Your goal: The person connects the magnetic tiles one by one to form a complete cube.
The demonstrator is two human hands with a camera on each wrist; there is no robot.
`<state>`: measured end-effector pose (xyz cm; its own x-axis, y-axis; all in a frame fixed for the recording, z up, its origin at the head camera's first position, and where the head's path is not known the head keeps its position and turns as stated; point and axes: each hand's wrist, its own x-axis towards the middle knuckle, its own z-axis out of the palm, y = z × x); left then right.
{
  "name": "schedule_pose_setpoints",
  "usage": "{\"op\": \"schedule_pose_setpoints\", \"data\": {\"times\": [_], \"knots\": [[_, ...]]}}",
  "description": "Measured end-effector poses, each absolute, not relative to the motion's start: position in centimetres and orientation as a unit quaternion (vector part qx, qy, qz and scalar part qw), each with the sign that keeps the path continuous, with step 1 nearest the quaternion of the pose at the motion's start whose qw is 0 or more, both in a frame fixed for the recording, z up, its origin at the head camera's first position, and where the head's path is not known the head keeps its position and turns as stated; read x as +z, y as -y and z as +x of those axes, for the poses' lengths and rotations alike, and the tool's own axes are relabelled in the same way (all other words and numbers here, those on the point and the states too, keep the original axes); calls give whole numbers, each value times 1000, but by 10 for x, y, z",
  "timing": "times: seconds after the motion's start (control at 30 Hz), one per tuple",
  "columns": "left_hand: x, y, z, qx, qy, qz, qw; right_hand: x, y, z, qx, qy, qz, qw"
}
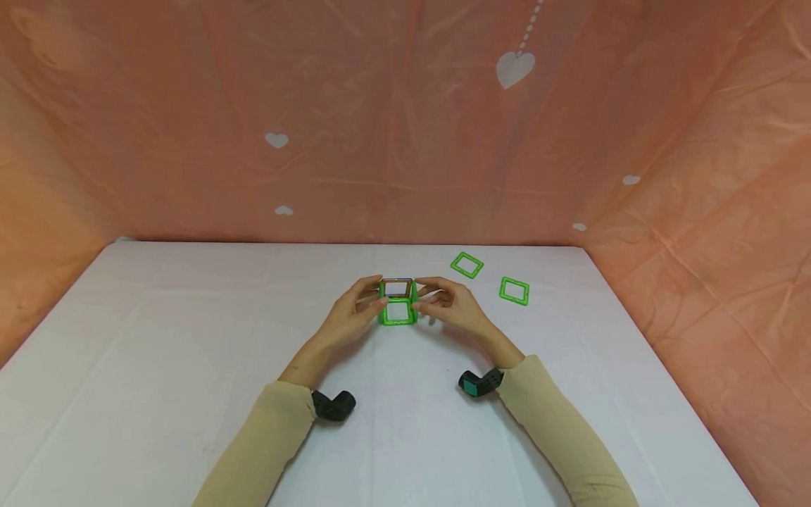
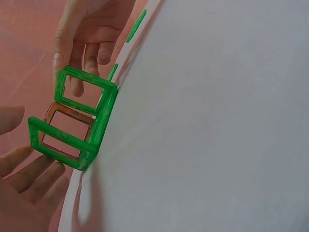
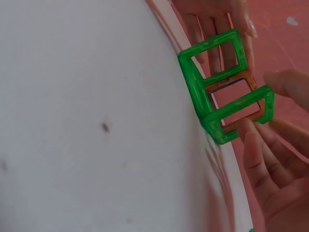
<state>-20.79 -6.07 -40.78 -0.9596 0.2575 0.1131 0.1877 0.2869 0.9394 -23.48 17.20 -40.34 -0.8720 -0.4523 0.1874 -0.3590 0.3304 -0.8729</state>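
Note:
Between both hands sits a small structure of square, open-centred magnetic tiles (image 1: 398, 323). A green tile (image 3: 193, 92) forms its base, with green tiles upright on the left and right. An orange-brown tile (image 2: 86, 117) stands at the back; the top and front are open. My left hand (image 1: 347, 315) holds the left side tile, fingers along its outer face and thumb near its edge. From the other side my right hand (image 1: 457, 308) holds the right side tile (image 3: 268, 104), thumb and fingertips at its edges. Part of each hand's fingers is hidden behind the tiles.
Two loose green square tiles, one farther back (image 1: 467, 265) and one to its right (image 1: 514, 291), lie flat on the white tabletop (image 1: 190, 352). A pinkish-orange cloth (image 1: 393, 141) with white hearts hangs behind and at the sides. A dark device (image 1: 334, 406) sits at each wrist.

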Motion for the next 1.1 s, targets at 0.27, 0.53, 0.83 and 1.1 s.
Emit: {"op": "schedule_pose_setpoints", "data": {"times": [0.27,0.53,0.83,1.1], "knots": [[-408,62,-208,588,-796,141,16,-392,-168,-229,-526,-812,-247,49],[-410,63,-209,596,-791,142,-1,-379,-164,-218,-554,-793,-245,61],[-411,65,-209,600,-786,147,-8,-382,-163,-219,-558,-793,-242,46],[-410,67,-209,598,-787,150,-7,-383,-164,-219,-564,-788,-243,40]]}}
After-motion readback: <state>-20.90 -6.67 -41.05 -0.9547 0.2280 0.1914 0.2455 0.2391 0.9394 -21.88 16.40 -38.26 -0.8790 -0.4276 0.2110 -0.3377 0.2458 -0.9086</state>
